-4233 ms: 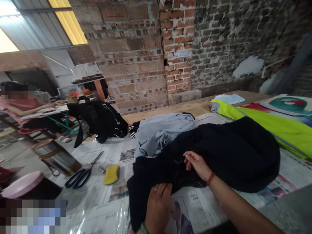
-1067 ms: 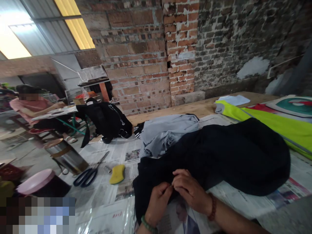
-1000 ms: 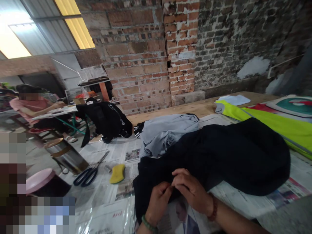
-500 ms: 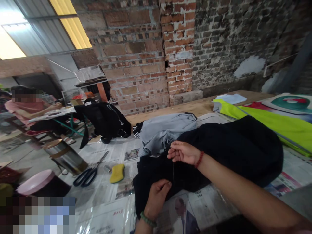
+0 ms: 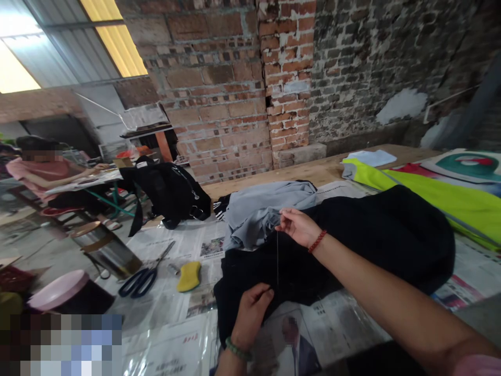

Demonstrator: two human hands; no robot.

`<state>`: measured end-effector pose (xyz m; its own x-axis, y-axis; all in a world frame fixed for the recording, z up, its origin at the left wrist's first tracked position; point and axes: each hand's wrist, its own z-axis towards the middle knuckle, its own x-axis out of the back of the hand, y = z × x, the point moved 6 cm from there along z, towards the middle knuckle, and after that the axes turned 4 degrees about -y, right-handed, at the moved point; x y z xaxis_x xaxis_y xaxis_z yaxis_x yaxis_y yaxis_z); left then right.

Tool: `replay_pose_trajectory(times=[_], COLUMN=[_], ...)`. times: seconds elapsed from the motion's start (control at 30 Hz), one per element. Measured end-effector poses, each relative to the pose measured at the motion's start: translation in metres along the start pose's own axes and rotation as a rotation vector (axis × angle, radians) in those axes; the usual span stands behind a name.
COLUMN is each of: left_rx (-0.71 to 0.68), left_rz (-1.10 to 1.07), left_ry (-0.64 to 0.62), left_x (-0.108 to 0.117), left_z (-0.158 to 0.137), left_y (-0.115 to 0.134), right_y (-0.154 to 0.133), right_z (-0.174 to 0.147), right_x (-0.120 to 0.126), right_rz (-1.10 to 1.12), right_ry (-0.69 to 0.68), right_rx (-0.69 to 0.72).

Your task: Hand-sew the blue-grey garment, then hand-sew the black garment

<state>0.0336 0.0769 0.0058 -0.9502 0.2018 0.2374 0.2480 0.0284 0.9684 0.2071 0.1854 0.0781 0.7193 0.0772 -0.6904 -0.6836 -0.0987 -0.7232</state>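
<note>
A thin thread (image 5: pixel 277 258) runs almost straight up from the near part of a dark garment (image 5: pixel 360 235). My right hand (image 5: pixel 299 227), with a red bead bracelet at the wrist, pinches the thread's upper end above the cloth; whether a needle is there is too small to see. Lower down, my left hand (image 5: pixel 252 310), wearing a green bead bracelet, is closed on the garment's near edge, thumb and index finger together. Just behind the dark cloth lies a crumpled light grey garment (image 5: pixel 270 203).
Newspaper under clear plastic covers the table. Left of the garment lie a yellow sponge (image 5: pixel 189 276), scissors (image 5: pixel 144 277), a metal flask (image 5: pixel 107 248) and a pink-lidded container (image 5: pixel 64 292). A black bag (image 5: pixel 168 193), a neon yellow garment (image 5: pixel 438 201) and an iron (image 5: pixel 469 163) sit farther back. A person sits far left.
My right hand has risen a little, drawing out a longer stretch of thread above the dark garment. My left hand stays nearly in place on the cloth.
</note>
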Motion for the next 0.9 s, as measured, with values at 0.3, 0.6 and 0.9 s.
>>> replay_pose_trajectory(times=[0.3,0.6,0.9], left_rx=[-0.034,-0.219,-0.301], left_rz=[0.145,0.269,0.241], left_ry=[0.072,0.160,0.251], left_x=[0.009,0.019,0.023], left_z=[0.001,-0.003,-0.006], left_y=[-0.003,0.015,0.019], right_y=[-0.014,-0.040,-0.063], right_z=[-0.002,-0.022,-0.052], right_x=[0.008,0.002,-0.012], right_rz=[0.032,0.062,0.150], right_ry=[0.021,-0.076,-0.275], right_rx=[0.099,0.195,0.325])
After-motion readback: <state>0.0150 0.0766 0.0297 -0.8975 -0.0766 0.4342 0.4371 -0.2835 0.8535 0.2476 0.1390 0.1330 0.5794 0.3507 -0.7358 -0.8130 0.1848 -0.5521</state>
